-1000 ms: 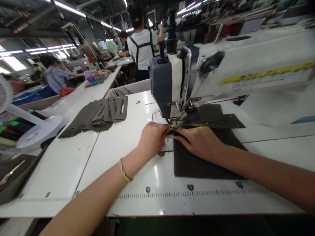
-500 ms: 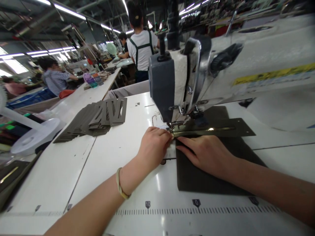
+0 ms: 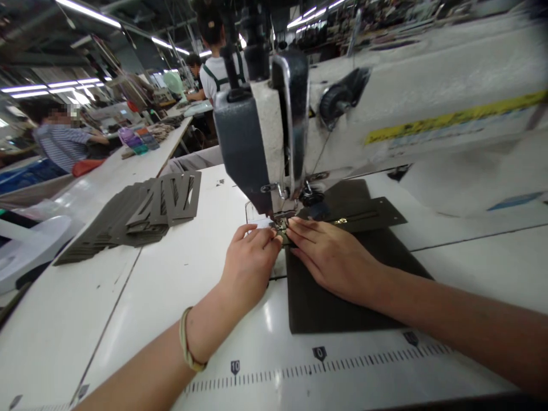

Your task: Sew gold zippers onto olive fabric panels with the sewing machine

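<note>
Along the bottom edge of the frame a printed ruler scale [image 3: 325,368] runs across the white table [image 3: 141,319]. Just above it, at lower centre, lies a dark fabric panel [image 3: 338,308], flat on the table. The right hand [image 3: 331,257] rests palm down on this panel, fingers stretched out flat and pressing rather than closed around anything. The left hand [image 3: 250,265], with a band on its wrist, sits just beside it on the bare table, its grip loosely curled, fingertips touching the panel's edge close under the needle. Right behind both hands, at centre frame, stands the sewing machine [image 3: 274,125], its presser foot [image 3: 280,220] just at the fingertips. At middle left a stack of grey cut pieces [image 3: 141,214] lies fanned out. In the upper left, other people sit and stand at further tables.
</note>
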`<state>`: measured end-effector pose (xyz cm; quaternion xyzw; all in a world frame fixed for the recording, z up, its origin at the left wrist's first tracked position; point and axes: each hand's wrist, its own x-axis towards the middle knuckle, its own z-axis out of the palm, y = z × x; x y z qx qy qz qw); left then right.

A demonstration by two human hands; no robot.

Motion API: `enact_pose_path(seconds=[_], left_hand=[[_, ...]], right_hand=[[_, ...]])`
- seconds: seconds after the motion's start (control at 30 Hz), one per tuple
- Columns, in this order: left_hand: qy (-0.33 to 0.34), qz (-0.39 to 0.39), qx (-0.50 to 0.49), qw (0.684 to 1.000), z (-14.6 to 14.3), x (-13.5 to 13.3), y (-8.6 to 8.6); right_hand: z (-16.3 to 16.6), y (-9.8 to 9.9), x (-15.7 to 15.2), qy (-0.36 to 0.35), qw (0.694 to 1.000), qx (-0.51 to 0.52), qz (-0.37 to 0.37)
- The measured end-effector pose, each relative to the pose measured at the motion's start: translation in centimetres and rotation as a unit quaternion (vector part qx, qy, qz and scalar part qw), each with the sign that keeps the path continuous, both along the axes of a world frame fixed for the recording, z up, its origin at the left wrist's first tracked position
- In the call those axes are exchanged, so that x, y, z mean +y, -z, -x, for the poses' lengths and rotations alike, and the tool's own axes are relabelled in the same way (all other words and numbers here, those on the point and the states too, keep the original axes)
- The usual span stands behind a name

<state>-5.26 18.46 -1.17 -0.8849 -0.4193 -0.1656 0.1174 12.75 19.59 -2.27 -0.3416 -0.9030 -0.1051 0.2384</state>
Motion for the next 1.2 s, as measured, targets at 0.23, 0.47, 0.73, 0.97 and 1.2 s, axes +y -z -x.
enact_pose_path(seconds=[0.23,0.47,0.73,0.97,1.2], left_hand=[[0.017,-0.022,-0.030,0.999,-0.2,0.4,0.2],[-0.006,-0.006,-0.016,1.000,-0.2,0.9,0.4],[-0.007,-0.004,-0.030,1.000,-0.2,1.1,0.8],[-0.010,-0.030,-0.039,0.999,-0.2,1.4,1.0],[-0.008,-0.030,-0.051,0.998,-0.1,1.6,1.0]], right_hand=[[-0.1,0.1,0.2,-0.001,0.999,-0.001,0.033],[0.1,0.0,0.9,-0.010,1.000,0.020,-0.021],[0.3,-0.2,1.1,-0.022,0.999,0.026,-0.014],[0.4,0.0,1.4,-0.029,0.999,0.033,0.009],[0.4,0.0,1.5,-0.036,0.998,0.034,0.031]])
